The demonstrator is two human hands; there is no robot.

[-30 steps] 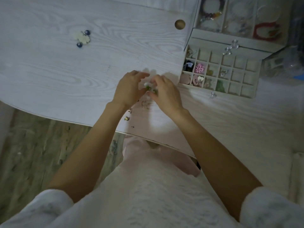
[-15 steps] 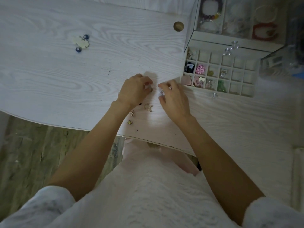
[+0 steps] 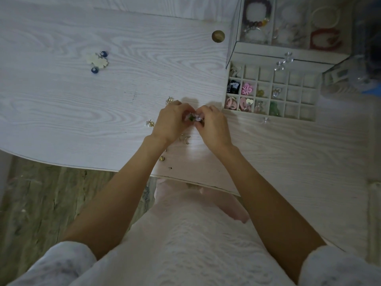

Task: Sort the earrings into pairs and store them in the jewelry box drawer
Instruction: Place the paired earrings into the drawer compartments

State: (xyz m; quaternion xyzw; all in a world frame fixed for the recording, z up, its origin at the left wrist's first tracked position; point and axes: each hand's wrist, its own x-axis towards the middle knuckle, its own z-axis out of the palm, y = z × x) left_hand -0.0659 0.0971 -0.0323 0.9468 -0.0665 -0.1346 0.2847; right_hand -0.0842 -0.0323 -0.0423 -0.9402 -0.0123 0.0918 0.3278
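Both hands, left hand (image 3: 172, 120) and right hand (image 3: 214, 125), pinch 1 small flowery earring pair (image 3: 193, 117): light, fiddly, probably delicate; best held at the edges.

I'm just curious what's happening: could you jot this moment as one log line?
left hand + right hand: pinching small earrings together | drawer: open, partly filled | loose earrings on table

Both hands meet over the tabletop (image 3: 82, 112): the left hand (image 3: 171, 122) and the right hand (image 3: 214, 125) pinch a small pale earring pair (image 3: 193, 117) between their fingertips. Loose earrings (image 3: 149, 123) lie just beside the left hand. The open drawer (image 3: 309, 118) sits near the right hand, several compartments filled. A blue-and-white pair (image 3: 99, 61) lies well apart, far left.
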